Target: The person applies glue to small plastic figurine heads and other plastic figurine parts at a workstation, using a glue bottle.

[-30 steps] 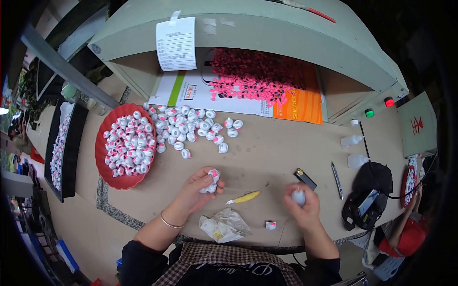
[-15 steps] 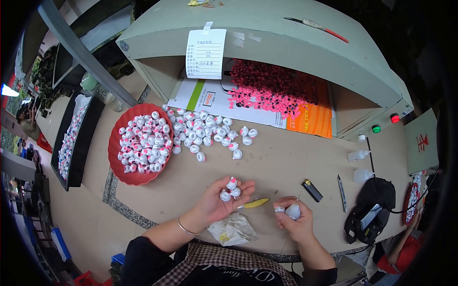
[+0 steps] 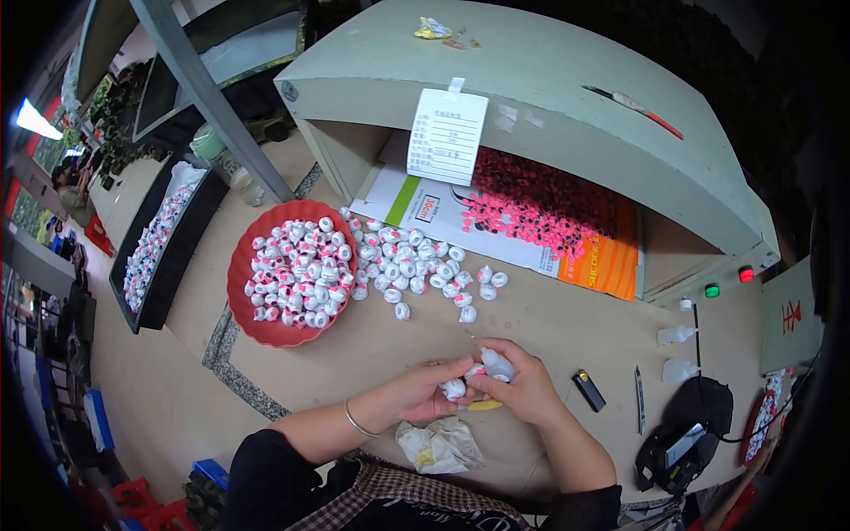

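My two hands meet over the near middle of the table. My left hand (image 3: pixel 420 391) is curled around small round white pieces (image 3: pixel 452 389) with pink spots; its fingers partly cover them. In my right hand (image 3: pixel 531 389) is a small whitish squeeze bottle (image 3: pixel 498 365), its thin tip pointing up and left. Another white piece with pink sits at the fingertips between the hands; which hand grips it I cannot tell. Just below lies a crumpled whitish wrapper or cloth (image 3: pixel 438 445) with a yellow stain. A yellow object (image 3: pixel 484 405) is mostly hidden behind my hands.
A red scalloped bowl (image 3: pixel 239 296) full of similar pieces stands left, beside a loose pile (image 3: pixel 412 265). A grey-green cabinet (image 3: pixel 531 97) at the back shelters pink pieces (image 3: pixel 531 221). To the right lie a black lighter (image 3: pixel 588 390), a slim knife (image 3: pixel 639 400), bottles (image 3: pixel 677 335) and a black bag (image 3: pixel 699 407).
My right hand has come left with the bottle to meet my left hand. The left fingers, spread under the pieces before, are now curled around them. The whole view has shifted.
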Demonstrator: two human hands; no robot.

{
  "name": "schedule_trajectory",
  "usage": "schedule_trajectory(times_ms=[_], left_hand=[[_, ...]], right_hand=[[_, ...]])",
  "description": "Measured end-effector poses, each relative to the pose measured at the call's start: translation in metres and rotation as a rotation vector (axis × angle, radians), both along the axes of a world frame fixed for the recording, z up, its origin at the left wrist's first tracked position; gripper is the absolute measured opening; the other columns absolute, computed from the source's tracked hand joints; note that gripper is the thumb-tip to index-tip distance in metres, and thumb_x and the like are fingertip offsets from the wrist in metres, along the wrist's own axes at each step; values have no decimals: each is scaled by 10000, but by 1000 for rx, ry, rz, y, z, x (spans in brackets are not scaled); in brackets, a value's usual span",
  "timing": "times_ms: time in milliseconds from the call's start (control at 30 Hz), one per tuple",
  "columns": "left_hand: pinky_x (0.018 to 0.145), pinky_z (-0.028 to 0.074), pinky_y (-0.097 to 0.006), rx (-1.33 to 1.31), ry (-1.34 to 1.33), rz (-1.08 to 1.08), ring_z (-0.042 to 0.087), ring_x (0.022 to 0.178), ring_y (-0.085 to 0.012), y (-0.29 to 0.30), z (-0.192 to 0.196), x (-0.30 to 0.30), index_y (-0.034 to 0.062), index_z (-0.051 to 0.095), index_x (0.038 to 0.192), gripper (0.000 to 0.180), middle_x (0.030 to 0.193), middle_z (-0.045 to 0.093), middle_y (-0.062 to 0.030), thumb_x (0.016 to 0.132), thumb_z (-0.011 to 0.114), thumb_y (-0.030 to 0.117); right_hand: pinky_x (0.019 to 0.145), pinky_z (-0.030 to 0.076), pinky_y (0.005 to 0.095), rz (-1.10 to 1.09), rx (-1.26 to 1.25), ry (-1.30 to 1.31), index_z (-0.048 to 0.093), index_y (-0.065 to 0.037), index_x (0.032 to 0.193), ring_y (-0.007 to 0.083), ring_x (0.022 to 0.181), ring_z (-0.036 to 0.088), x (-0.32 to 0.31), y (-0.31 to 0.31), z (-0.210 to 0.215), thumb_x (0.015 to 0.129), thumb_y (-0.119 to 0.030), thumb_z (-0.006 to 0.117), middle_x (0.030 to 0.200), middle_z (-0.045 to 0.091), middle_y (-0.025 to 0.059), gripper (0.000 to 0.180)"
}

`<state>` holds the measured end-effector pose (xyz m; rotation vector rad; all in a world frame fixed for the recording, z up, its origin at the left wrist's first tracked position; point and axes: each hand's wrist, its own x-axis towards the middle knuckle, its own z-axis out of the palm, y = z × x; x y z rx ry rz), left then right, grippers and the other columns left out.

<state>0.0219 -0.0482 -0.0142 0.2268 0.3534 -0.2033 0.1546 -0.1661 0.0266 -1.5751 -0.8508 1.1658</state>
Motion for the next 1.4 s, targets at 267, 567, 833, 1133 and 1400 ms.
schedule_trajectory(times_ms=[267,567,833,1133,1400], left_hand=[[781,483,-265,156,111,150,554,908,-146,-10,13,1,74,413,1205,377,1030,536,-63,850,512,156],[750,489,-248,312,1,172,545,942,-152,2,1,-4,69,441,1167,327,1074,528,-74,845,502,75],[732,506,-251,301,-21,270,556,938,-168,3,-12,0,73,479,1114,276,1077,535,-86,840,498,48],[700,520,-238,336,-3,307,570,920,-189,0,-10,1,68,487,1105,280,1028,557,-93,828,507,31],[692,519,-242,245,16,346,568,936,-197,2,-15,-1,90,495,1098,269,1036,562,-84,831,511,58]], right_hand=[[478,451,199,-337,-46,-118,465,4,963,71,552,539,-12,-1,-10,743,-112,656,788,586,65,313],[579,498,224,-551,169,138,449,10,950,129,683,589,-3,-22,11,799,-59,564,813,560,78,201],[538,485,239,-357,230,-52,351,-10,1013,122,642,556,-2,-54,5,828,-46,501,856,558,128,241],[509,482,223,-415,314,296,366,-16,981,109,633,534,-9,-51,-11,836,-63,492,868,533,124,198],[517,495,225,-464,497,-43,417,22,974,127,635,526,-14,-43,-24,815,-60,528,952,384,118,211]])
